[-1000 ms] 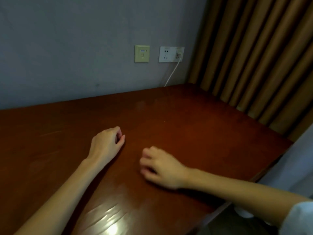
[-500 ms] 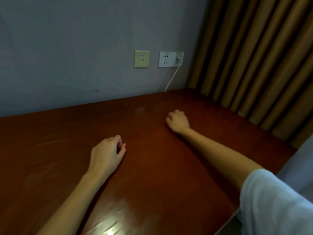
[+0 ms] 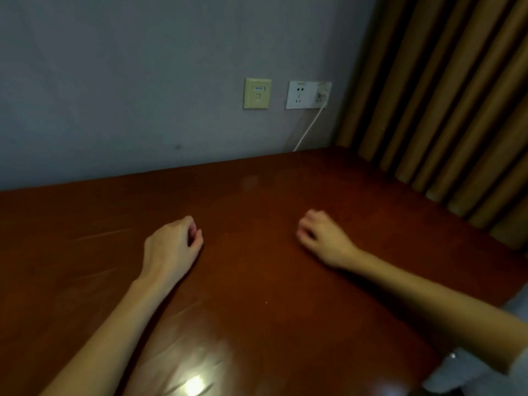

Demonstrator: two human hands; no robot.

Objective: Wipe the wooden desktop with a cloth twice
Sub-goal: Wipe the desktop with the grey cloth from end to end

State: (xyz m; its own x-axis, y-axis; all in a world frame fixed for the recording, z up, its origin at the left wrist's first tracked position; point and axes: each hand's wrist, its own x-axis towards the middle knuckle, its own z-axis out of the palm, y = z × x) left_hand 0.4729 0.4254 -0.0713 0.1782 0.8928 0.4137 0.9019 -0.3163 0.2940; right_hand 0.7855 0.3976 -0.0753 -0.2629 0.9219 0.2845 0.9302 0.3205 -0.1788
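Note:
The dark red-brown wooden desktop (image 3: 257, 295) fills the lower half of the head view and shines near the front edge. My left hand (image 3: 171, 250) rests on it left of centre, fingers curled under and thumb against the index finger, holding nothing. My right hand (image 3: 323, 238) lies on the wood to the right, fingers curled in, slightly blurred. No cloth shows in either hand or anywhere on the desk.
A grey wall runs along the desk's back edge with a yellowed wall plate (image 3: 257, 93) and a white socket (image 3: 308, 95); a white cable (image 3: 310, 130) drops from it behind the desk. Brown curtains (image 3: 443, 95) hang along the right side.
My right hand slid from the front of the desk out to the back near the wall, then drew back to the middle right. The left hand stayed put.

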